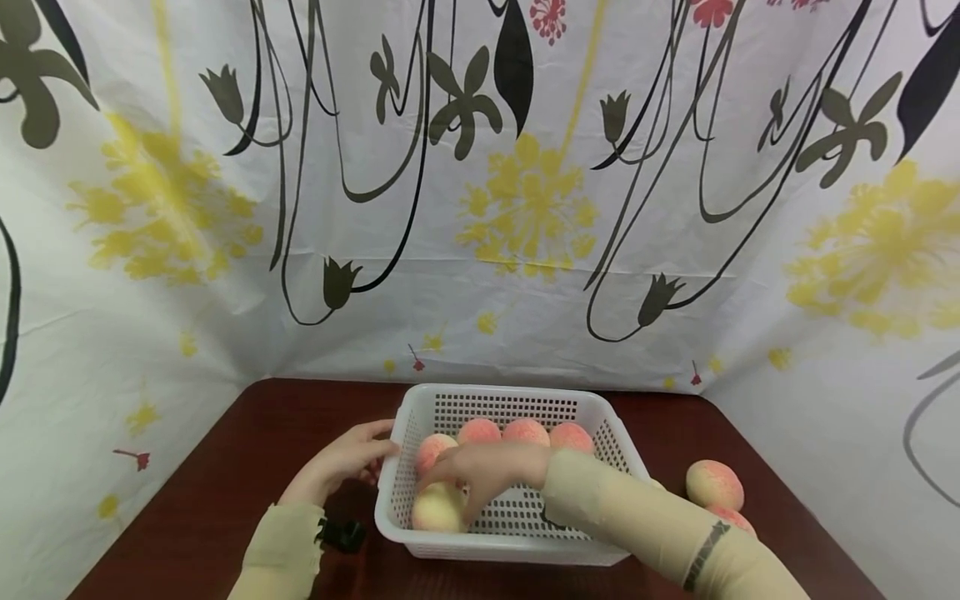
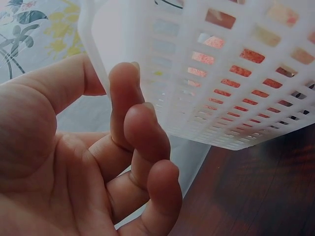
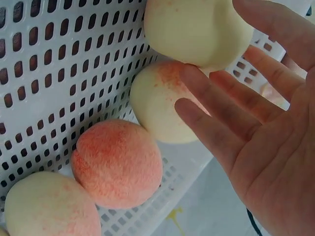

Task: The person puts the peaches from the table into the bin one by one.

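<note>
A white perforated plastic basket (image 1: 442, 546) stands on the table with several peaches in it. At its left side my left hand (image 1: 348, 458) holds the rim, its thumb hooked at the edge and the other fingers bent against the outer wall. My right hand (image 1: 487, 471) reaches into the basket over a pale yellow peach (image 1: 437, 510) in the front left corner. In the right wrist view its fingers are spread and nearly straight, with the thumb overlapping that peach (image 3: 197, 32). A redder peach (image 3: 118, 164) sits farther along the row.
Two peaches, one of them yellow and red (image 1: 714, 485), lie on the dark red-brown table (image 1: 300, 408) to the right of the basket, near my right sleeve. A flower-patterned white cloth (image 1: 525, 333) hangs behind and at both sides.
</note>
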The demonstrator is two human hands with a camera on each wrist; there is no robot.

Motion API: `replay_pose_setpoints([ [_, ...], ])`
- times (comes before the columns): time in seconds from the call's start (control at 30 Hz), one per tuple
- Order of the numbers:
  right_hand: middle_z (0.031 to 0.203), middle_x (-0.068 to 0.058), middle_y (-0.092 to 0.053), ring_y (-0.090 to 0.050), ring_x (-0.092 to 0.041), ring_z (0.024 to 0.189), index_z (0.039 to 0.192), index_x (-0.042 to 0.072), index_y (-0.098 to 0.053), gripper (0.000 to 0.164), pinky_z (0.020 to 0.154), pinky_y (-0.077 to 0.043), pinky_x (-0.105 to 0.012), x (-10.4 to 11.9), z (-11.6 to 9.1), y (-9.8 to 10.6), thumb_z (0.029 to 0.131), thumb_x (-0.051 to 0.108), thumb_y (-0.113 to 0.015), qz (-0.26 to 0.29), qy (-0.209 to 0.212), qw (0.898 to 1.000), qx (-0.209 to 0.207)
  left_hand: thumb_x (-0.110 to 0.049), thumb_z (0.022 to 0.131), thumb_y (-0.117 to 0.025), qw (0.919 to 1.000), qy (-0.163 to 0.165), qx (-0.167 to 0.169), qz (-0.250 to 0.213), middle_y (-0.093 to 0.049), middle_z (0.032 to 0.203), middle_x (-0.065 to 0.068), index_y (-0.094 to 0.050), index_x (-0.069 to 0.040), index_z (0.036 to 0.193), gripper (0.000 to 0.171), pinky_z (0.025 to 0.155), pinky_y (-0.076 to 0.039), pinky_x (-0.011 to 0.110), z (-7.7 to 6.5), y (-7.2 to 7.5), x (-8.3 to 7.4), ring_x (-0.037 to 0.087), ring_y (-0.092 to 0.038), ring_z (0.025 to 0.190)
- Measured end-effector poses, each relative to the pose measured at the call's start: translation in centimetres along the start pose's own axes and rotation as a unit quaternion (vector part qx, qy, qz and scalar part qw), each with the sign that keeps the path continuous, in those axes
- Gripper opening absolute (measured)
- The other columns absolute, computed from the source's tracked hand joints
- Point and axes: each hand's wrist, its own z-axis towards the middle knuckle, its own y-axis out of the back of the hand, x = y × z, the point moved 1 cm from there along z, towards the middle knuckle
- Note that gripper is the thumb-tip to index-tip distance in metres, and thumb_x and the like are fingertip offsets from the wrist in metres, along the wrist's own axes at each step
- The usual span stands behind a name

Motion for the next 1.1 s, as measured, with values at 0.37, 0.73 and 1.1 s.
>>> replay_pose_setpoints([
  [0.37, 0.121, 0.012, -0.060, -0.055, -0.001, 0.099, 0.131, 0.015, -0.061, 0.062, 0.077, -0.046, -0.016, -0.5, -0.6, 0.2, 0.074, 0.025, -0.084, 0.045, -0.071, 0.996, -0.016, -0.019, 0.091, -0.059, 1.0000, 0.002, -0.004, 0.004, -0.063, 0.075, 0.008, -0.039, 0.003, 0.144, 0.060, 0.053, -0.048, 0.033, 0.1, 0.0, 0.3, 0.017, -0.053, 0.056],
  [0.73, 0.079, 0.015, -0.050, -0.047, -0.001, 0.068, 0.109, 0.028, -0.060, 0.048, 0.060, -0.038, -0.014, 0.3, 0.4, -1.8, 0.068, 0.030, -0.083, -0.182, -0.087, 0.979, -0.041, -0.017, 0.092, -0.058, 1.0000, -0.003, -0.004, 0.003, -0.063, 0.077, 0.009, -0.040, 0.004, 0.143, 0.058, 0.052, -0.048, 0.032, 0.2, -0.1, 0.3, 0.016, -0.052, 0.055],
  [1.1, 0.109, 0.010, -0.058, -0.050, 0.001, 0.084, 0.130, 0.021, -0.059, 0.059, 0.071, -0.040, -0.011, 0.3, 1.1, -2.1, 0.076, 0.033, -0.079, -0.167, -0.043, 0.983, -0.065, -0.017, 0.092, -0.057, 1.0000, 0.001, -0.006, -0.004, -0.062, 0.075, 0.009, -0.040, 0.003, 0.144, 0.057, 0.052, -0.046, 0.031, 0.2, -0.2, 0.3, 0.016, -0.050, 0.055],
])
